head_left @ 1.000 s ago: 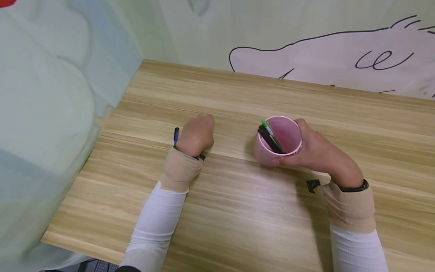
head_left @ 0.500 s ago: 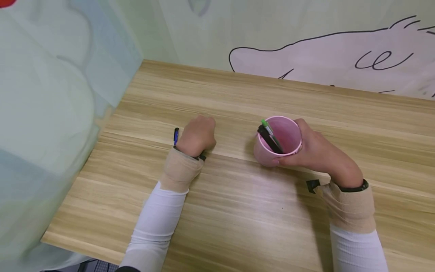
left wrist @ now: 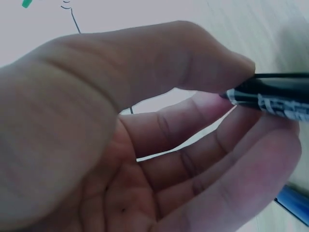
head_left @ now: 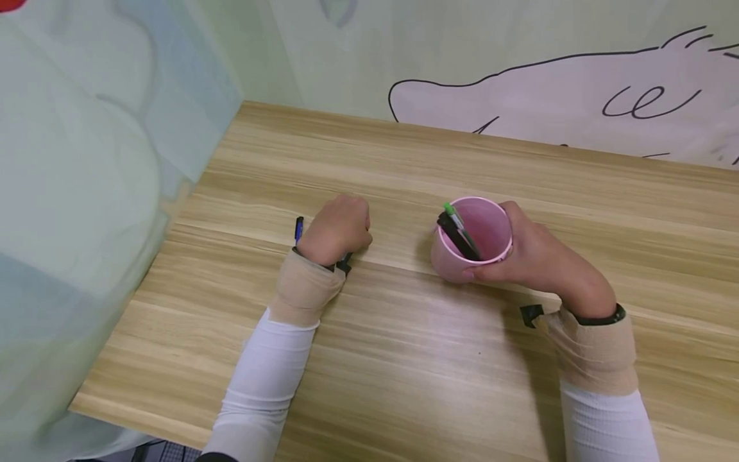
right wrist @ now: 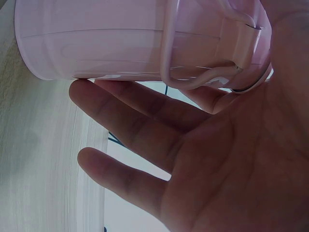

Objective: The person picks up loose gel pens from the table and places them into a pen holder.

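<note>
My left hand (head_left: 337,230) is low over the left half of the table. In the left wrist view its thumb and fingertips pinch the end of a black pen (left wrist: 275,96) with white lettering. From the head view that pen is hidden beneath the hand. Just left of the hand lies a blue pen (head_left: 299,231) with a black end. My right hand (head_left: 537,256) grips the side of a small pink bucket (head_left: 453,264), which leans slightly left. Inside, a green-ended pen (head_left: 456,221) and a black pen (head_left: 456,239) rest against the wall.
A wood-grain table (head_left: 392,359) meets a wall (head_left: 323,58) with printed drawings at the back. Pale fabric (head_left: 75,224) hangs along the left edge. The bucket's wire handle (right wrist: 169,48) hangs against its side in the right wrist view.
My left hand has shifted a little to the right, its knuckles turning slightly. The right hand and the pink bucket have stayed in place.
</note>
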`<state>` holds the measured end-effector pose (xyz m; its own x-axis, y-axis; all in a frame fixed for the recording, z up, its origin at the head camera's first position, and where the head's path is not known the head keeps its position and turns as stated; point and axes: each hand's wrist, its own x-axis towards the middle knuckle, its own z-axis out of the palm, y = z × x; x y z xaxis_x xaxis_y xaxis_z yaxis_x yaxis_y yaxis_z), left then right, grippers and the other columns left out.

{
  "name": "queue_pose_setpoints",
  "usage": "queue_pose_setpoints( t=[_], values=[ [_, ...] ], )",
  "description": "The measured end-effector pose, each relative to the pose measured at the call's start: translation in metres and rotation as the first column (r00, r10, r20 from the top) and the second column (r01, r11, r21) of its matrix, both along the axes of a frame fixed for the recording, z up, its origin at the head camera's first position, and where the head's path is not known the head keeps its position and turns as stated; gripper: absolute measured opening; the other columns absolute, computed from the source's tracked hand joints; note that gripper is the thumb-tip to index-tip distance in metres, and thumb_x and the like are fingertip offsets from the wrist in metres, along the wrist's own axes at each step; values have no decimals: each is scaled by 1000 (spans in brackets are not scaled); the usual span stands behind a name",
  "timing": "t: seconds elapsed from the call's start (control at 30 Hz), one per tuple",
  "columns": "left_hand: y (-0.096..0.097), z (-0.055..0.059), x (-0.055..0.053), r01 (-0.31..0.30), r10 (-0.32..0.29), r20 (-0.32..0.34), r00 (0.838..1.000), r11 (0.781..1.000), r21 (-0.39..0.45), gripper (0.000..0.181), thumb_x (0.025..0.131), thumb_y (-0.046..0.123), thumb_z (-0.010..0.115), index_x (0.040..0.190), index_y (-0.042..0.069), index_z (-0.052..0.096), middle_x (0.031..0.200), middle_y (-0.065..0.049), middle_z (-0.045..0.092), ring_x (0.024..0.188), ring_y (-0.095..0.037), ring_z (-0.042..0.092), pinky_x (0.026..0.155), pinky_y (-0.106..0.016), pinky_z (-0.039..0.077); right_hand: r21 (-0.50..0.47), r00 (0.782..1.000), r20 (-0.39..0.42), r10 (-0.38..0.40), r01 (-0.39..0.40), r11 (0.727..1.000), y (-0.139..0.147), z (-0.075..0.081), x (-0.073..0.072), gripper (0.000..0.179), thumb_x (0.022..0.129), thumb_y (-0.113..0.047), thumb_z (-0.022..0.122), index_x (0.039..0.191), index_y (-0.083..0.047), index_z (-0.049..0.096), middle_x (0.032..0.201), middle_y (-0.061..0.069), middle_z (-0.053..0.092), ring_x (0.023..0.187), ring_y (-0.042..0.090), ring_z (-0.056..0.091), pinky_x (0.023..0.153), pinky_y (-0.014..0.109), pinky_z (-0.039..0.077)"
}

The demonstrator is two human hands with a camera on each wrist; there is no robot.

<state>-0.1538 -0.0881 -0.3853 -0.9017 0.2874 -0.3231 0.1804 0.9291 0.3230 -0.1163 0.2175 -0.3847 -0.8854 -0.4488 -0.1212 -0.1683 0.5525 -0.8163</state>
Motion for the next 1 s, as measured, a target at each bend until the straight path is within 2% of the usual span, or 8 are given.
queue_pose_setpoints(
  t=[0.33, 0.47, 0.63, 0.87, 0.93, 1.0],
  values=[
    [0, 2, 0, 9, -10, 8, 1000, 999, 40, 43, 75, -5, 60, 51, 17, 31, 53, 6, 22, 50, -9, 19, 46, -23, 18, -7, 1000, -5, 6, -7, 1000, 0, -2, -1, 93, 66, -19, 97, 138, -4, 39, 130, 12, 58, 115, 27, 58, 98, 48, 45],
    [1, 2, 0, 9, -9, 0, 1000, 998, 57, 41, 75, -4, 61, 53, 17, 34, 54, 5, 24, 51, -9, 22, 47, -23, 19, -3, 1000, 4, -2, 2, 1000, 0, -2, -1, 93, 65, -20, 97, 137, -5, 40, 130, 11, 57, 115, 28, 58, 97, 47, 46],
    [2, 2, -1, 21, -18, -44, 999, 997, 72, 36, 74, -4, 61, 57, 16, 36, 57, 5, 28, 55, -12, 27, 50, -25, 22, 4, 1000, 8, -6, 6, 1000, 0, -2, -2, 94, 65, -21, 98, 137, -5, 40, 130, 12, 57, 115, 29, 58, 97, 48, 46],
    [4, 2, -1, 55, -46, -114, 992, 995, 81, 38, 73, -3, 60, 57, 17, 31, 58, 6, 22, 56, -11, 21, 52, -25, 18, 2, 1000, -6, 0, 1, 1000, 1, -1, -2, 96, 65, -22, 97, 140, -6, 39, 131, 11, 57, 115, 27, 58, 98, 46, 45],
    [5, 3, -1, 60, -50, -124, 991, 995, 79, 35, 74, -2, 60, 58, 16, 35, 59, 5, 25, 57, -12, 23, 52, -26, 20, -1, 1000, -14, 10, -10, 1000, 2, -1, -2, 96, 66, -23, 97, 141, -4, 38, 131, 12, 57, 115, 28, 58, 98, 47, 45],
    [5, 3, -2, 57, -47, -128, 991, 995, 76, 24, 76, -1, 61, 63, 13, 46, 63, 4, 36, 60, -13, 32, 54, -26, 27, -7, 1000, -19, 19, -19, 1000, 2, 0, -2, 96, 67, -23, 96, 141, -3, 38, 132, 14, 56, 115, 29, 58, 99, 49, 45]
  ],
)
